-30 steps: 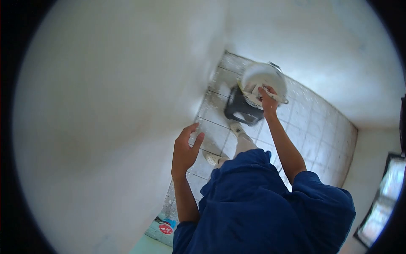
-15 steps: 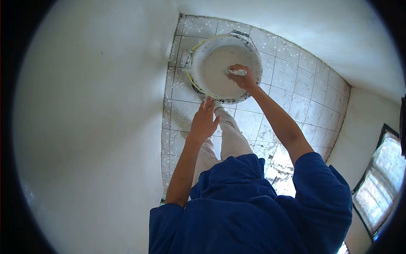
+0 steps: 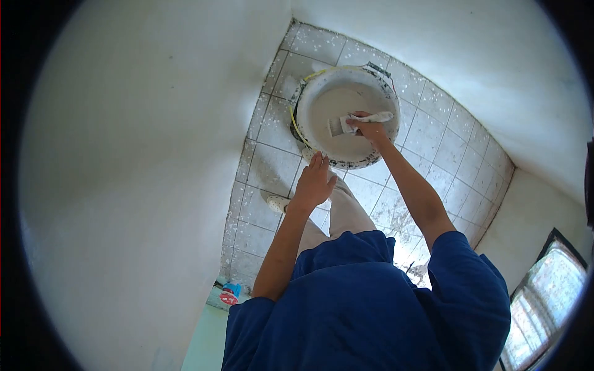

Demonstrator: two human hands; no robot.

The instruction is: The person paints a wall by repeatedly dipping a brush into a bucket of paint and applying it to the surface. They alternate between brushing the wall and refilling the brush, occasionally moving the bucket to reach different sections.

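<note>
My right hand (image 3: 370, 127) is closed around a paintbrush (image 3: 339, 126), whose wide bristles are coated in white. Its paint-smeared handle sticks out to the right past my fingers. The brush is over a round bucket (image 3: 391, 105) of white paint (image 3: 328, 105), within its rim. My left hand (image 3: 316, 180) has its fingers stretched out, with the fingertips right at the bucket's near rim. Dark and white splashes mark that rim, and a yellow strip runs along its left side.
Paint-speckled tiles (image 3: 253, 198) cover the floor beneath the bucket. A white wall (image 3: 124, 154) rises close on the left, another wall at the back. Light shoes (image 3: 278, 203) are near the bucket. A blue and red object (image 3: 230, 293) lies lower left; a window (image 3: 547, 290) is at right.
The brush has turned and come up, so its bristles now show above the paint. My view has tilted, shifting the bucket to the right. My left hand remains at the rim.
</note>
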